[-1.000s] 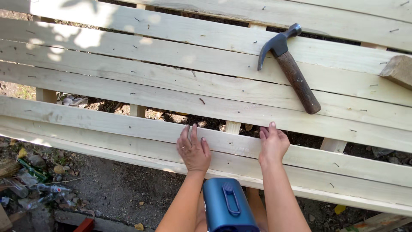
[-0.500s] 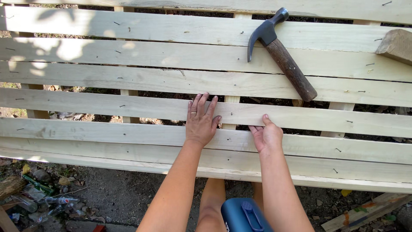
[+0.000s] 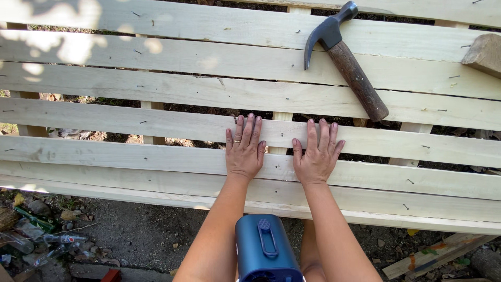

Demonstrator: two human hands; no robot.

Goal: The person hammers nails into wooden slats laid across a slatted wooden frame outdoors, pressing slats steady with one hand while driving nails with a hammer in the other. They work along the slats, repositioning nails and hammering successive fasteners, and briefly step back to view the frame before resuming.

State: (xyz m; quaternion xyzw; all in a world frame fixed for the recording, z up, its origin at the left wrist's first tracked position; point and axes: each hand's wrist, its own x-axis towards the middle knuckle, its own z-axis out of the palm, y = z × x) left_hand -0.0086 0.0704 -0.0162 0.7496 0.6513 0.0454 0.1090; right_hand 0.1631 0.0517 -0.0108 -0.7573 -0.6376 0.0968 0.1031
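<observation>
A frame of pale wooden slats (image 3: pixel 130 122) stretches across the view, nailed to cross pieces beneath. My left hand (image 3: pixel 244 149) lies flat and palm down on the slats, fingers spread, a ring on one finger. My right hand (image 3: pixel 316 154) lies flat beside it, a little to the right, fingers apart, holding nothing. Both hands span the gap between two slats. A claw hammer (image 3: pixel 344 55) with a brown wooden handle rests on the slats above and right of my hands, untouched.
A blue box-shaped device (image 3: pixel 263 250) with a loop on top hangs below my forearms. A wood block (image 3: pixel 485 52) sits at the right edge. Bottles and litter (image 3: pixel 36 235) lie on the dirt at lower left; a scrap board (image 3: pixel 438 253) lies at lower right.
Both hands moved up from the nearer slat; the right hand, curled half a second ago, now lies flat beside the left. The view shifted slightly.
</observation>
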